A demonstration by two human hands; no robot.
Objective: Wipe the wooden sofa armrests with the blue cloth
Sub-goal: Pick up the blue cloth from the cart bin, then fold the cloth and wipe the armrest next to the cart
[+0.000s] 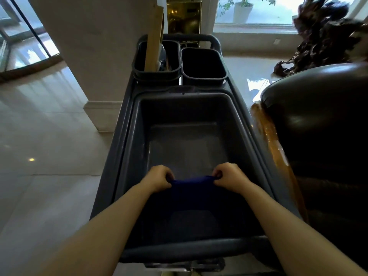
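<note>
A dark blue cloth [192,188] hangs stretched between my two hands over the big grey tub [137,124] of a cleaning cart. My left hand [158,178] pinches its left top corner and my right hand [229,177] pinches its right top corner. The cloth drapes down toward me inside the tub. To the right of the cart stands a dark leather sofa [322,124] with a glossy brown wooden armrest [272,144] running along its near side, apart from both hands.
Two small black bins [203,65] sit at the cart's far end; the left one holds a wooden handle [154,36]. A white pillar [95,56] rises at the left, over shiny tiled floor [39,156]. A dark dried plant [326,36] stands behind the sofa.
</note>
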